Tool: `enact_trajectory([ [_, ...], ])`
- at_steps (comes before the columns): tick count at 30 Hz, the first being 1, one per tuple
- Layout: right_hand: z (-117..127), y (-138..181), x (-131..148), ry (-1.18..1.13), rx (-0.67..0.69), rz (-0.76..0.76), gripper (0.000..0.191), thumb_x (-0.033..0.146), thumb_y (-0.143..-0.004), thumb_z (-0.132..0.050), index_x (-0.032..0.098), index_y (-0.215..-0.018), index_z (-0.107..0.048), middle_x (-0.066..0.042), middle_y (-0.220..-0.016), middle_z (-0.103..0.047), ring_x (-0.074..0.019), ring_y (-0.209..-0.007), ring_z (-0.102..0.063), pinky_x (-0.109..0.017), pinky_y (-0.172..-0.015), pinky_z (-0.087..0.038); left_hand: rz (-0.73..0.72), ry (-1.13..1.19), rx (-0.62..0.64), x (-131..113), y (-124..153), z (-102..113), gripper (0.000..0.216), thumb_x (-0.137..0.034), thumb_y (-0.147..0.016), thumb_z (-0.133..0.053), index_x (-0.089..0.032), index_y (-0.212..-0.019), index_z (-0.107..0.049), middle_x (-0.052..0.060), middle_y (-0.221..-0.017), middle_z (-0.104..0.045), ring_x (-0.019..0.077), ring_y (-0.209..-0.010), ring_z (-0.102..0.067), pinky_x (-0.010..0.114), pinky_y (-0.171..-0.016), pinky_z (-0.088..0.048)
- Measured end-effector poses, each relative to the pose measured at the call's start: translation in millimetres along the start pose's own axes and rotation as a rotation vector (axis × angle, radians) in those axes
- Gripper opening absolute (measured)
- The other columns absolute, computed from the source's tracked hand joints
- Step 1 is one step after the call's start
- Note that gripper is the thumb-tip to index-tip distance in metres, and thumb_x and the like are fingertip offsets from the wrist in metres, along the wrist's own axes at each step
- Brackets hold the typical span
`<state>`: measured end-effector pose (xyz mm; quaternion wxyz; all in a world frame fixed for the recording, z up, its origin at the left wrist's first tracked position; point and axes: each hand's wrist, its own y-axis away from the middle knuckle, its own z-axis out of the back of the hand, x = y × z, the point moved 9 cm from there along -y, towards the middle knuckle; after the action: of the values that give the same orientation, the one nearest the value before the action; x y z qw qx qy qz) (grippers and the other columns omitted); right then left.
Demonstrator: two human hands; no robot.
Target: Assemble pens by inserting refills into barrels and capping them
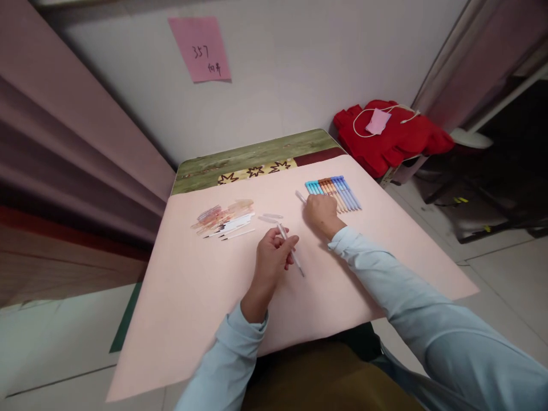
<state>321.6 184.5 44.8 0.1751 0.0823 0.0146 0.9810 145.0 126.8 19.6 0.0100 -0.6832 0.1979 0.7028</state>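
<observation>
My left hand (276, 249) is closed round a clear-barrelled pen (295, 257), its tip slanting down toward the lower right. My right hand (322, 214) is closed at the lower left of a row of pens (342, 191), coloured turquoise, brown-orange and blue, and it covers part of them. A pale clear tube (301, 197) sticks out on the left side of that hand; what its fingers grip is hidden. Left of my hands lies a loose pile of pen parts (225, 217), some reddish, and thin white refills with dark tips (237, 233). Clear pieces (269, 218) lie between pile and hands.
Pale pink paper (205, 308) covers the table, its front edge overhanging. A green wood-patterned strip (257, 149) shows at the back. Red cloth (385, 142) with a white cable lies beyond the right corner. A curtain (81, 114) hangs at left; a wall (291, 74) stands behind.
</observation>
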Motion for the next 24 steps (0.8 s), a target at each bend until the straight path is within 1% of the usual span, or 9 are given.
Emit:
enact_trajectory([
  [3,11,22,-31,-0.032,-0.05,-0.061,0.034,0.031,-0.092,-0.052,0.008,-0.11,-0.07,-0.023,-0.101,-0.073,-0.0301,-0.096,-0.07,-0.034,-0.079,-0.047,0.007,-0.075,0.128,11,-5,-33,0.038,-0.042,-0.074,-0.075,-0.019,-0.1,-0.059,-0.004,-0.061,-0.06,0.0098,-0.04,-0.052,0.02,-0.036,-0.037],
  [6,12,59,-90,-0.085,-0.027,-0.189,0.031,0.04,-0.087,-0.055,0.018,-0.098,-0.075,-0.014,-0.091,-0.076,-0.027,-0.089,-0.07,-0.031,-0.072,-0.045,-0.023,-0.203,0.244,11,-14,-81,0.029,-0.038,-0.075,-0.074,-0.019,-0.09,-0.057,-0.005,-0.053,-0.057,0.0125,-0.039,-0.054,0.022,-0.04,-0.039],
  [7,11,72,-111,-0.095,-0.015,-0.228,0.03,0.04,-0.085,-0.055,0.02,-0.094,-0.076,-0.012,-0.089,-0.076,-0.0256,-0.086,-0.069,-0.03,-0.069,-0.044,-0.036,-0.255,0.255,10,-19,-96,0.027,-0.036,-0.076,-0.073,-0.019,-0.089,-0.056,-0.005,-0.051,-0.055,0.0133,-0.039,-0.054,0.023,-0.041,-0.04],
  [9,7,92,-145,-0.102,0.023,-0.286,0.03,0.042,-0.083,-0.055,0.021,-0.087,-0.076,-0.009,-0.082,-0.075,-0.0237,-0.079,-0.068,-0.029,-0.063,-0.041,-0.056,-0.356,0.222,5,-33,-119,0.023,-0.032,-0.078,-0.071,-0.019,-0.091,-0.056,-0.003,-0.05,-0.057,0.0148,-0.041,-0.057,0.025,-0.047,-0.043],
  [11,5,103,-164,-0.118,0.038,-0.304,0.029,0.042,-0.081,-0.056,0.021,-0.083,-0.076,-0.008,-0.078,-0.074,-0.0223,-0.075,-0.066,-0.028,-0.061,-0.038,-0.055,-0.478,0.162,4,-48,-134,0.025,-0.031,-0.08,-0.07,-0.017,-0.096,-0.057,0.0,-0.053,-0.061,0.0169,-0.044,-0.059,0.028,-0.052,-0.045],
  [14,3,102,-165,-0.14,0.04,-0.272,0.029,0.041,-0.08,-0.056,0.021,-0.081,-0.076,-0.007,-0.075,-0.074,-0.0209,-0.071,-0.064,-0.029,-0.06,-0.035,-0.07,-0.616,0.121,4,-61,-144,0.036,-0.036,-0.079,-0.071,-0.012,-0.103,-0.058,0.009,-0.068,-0.068,0.0217,-0.054,-0.066,0.031,-0.059,-0.048],
  [18,2,96,-153,-0.163,0.037,-0.231,0.029,0.042,-0.08,-0.056,0.021,-0.082,-0.076,-0.007,-0.081,-0.075,-0.0205,-0.072,-0.064,-0.029,-0.059,-0.034,-0.112,-0.686,0.074,6,-60,-140,0.047,-0.038,-0.075,-0.077,-0.011,-0.109,-0.058,0.019,-0.098,-0.072,0.0267,-0.077,-0.072,0.033,-0.069,-0.05],
  [21,1,96,-150,-0.153,0.041,-0.214,0.029,0.04,-0.08,-0.056,0.02,-0.082,-0.077,-0.009,-0.08,-0.075,-0.0208,-0.072,-0.064,-0.028,-0.059,-0.034,-0.132,-0.732,0.072,5,-53,-140,0.041,-0.033,-0.076,-0.076,-0.013,-0.108,-0.06,0.019,-0.106,-0.071,0.0286,-0.095,-0.071,0.034,-0.08,-0.051],
  [24,-2,98,-147,-0.173,0.072,-0.184,0.028,0.041,-0.078,-0.057,0.022,-0.077,-0.077,-0.008,-0.074,-0.074,-0.0206,-0.069,-0.064,-0.028,-0.058,-0.033,-0.138,-0.829,0.098,3,-45,-150,0.035,-0.028,-0.077,-0.074,-0.015,-0.107,-0.062,0.017,-0.108,-0.072,0.0293,-0.107,-0.068,0.035,-0.088,-0.05],
])
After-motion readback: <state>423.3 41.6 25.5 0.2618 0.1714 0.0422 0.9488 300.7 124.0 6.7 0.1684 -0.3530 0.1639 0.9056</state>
